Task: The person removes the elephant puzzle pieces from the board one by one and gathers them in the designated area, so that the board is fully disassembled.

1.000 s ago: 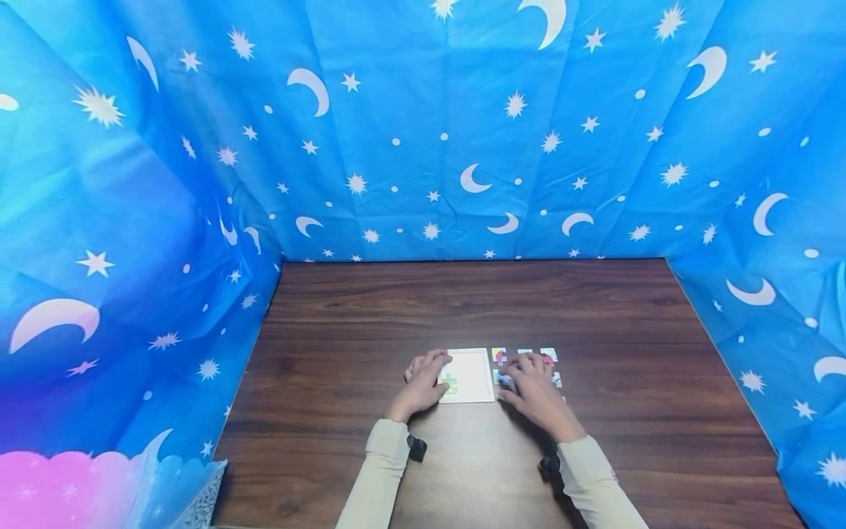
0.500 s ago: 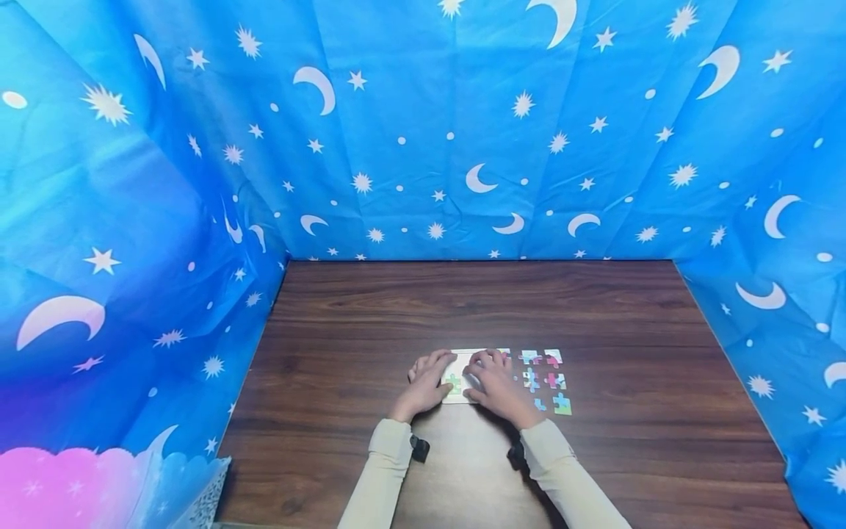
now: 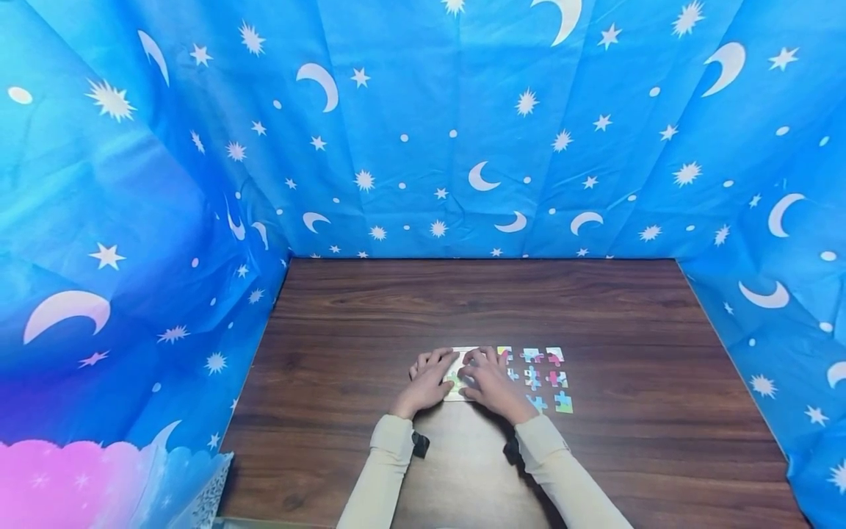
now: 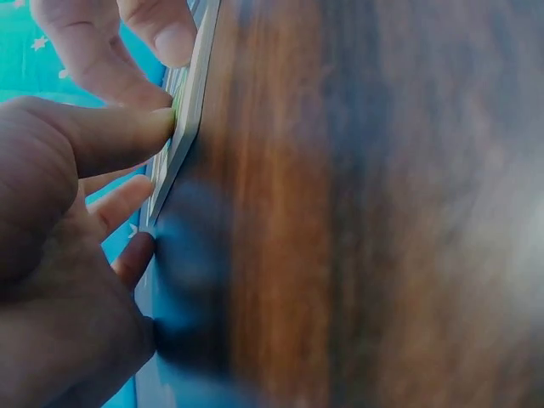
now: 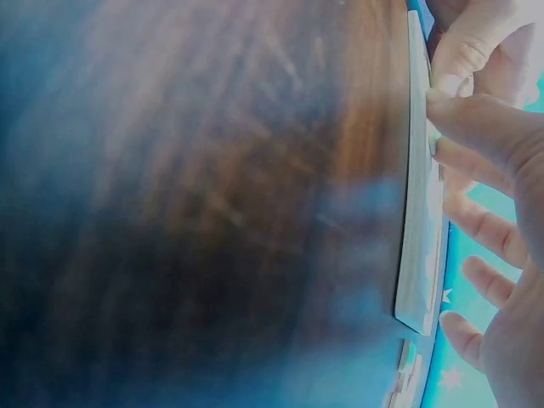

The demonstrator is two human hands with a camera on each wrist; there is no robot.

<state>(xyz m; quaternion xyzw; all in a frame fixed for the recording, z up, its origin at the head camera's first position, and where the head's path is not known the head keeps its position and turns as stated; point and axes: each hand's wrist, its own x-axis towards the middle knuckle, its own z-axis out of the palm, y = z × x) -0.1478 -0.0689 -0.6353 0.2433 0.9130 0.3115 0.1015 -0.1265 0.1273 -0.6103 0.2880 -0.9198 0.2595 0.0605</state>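
Note:
A white puzzle tray point(image 3: 467, 350) lies on the table, with a green puzzle piece point(image 3: 454, 380) in its lower left part. My left hand point(image 3: 426, 386) rests over the tray's left side. In the left wrist view its thumb point(image 4: 144, 132) touches down at the tray's near edge, the other fingers loosely spread. My right hand point(image 3: 492, 382) reaches over the tray's right side, thumb and index finger pinching a puzzle piece point(image 5: 434, 143) low on the tray; the fingers mostly hide it. Both thumbs come close together at the tray's near edge.
To the right of the tray, several loose puzzle pieces point(image 3: 532, 378) lie in rows on the brown wooden table point(image 3: 370, 308). The leftmost ones are partly covered by the right hand. A blue star-and-moon cloth point(image 3: 410, 162) encloses the table's back and sides.
My right hand has moved left from the loose pieces to the tray, uncovering several of them. My left hand has stayed at the tray's left side.

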